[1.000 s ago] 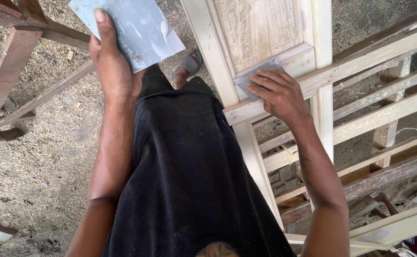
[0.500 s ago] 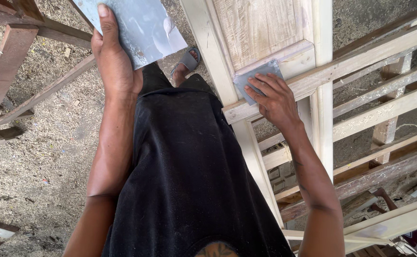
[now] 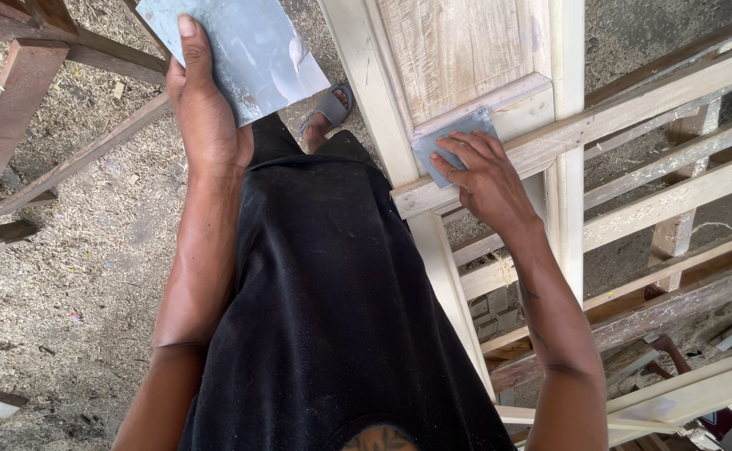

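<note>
Sanding in hand, by the look of it: right hand point(image 3: 487, 179) pressed flat on a small folded piece of sandpaper point(image 3: 449, 142), fingers spread over it, pinning it against the lower moulded rail of a pale wooden door panel point(image 3: 458, 50) on the right of the scene. Left hand point(image 3: 203, 108) raised at the far left, closed on a bigger grey sheet of sandpaper point(image 3: 241, 50), thumb along its left edge, held in the air clear of the wood. Panel lying across bare wooden slats point(image 3: 675, 196); sawdust-covered floor point(image 3: 73, 250) below, darker timber frame point(image 3: 7, 100) at far left, a sandalled foot point(image 3: 328, 108) just beyond the black garment. Next stroke likely calls for even pressure along the rail, keeping the folded paper flat in the moulding's groove rather than riding its edge
</note>
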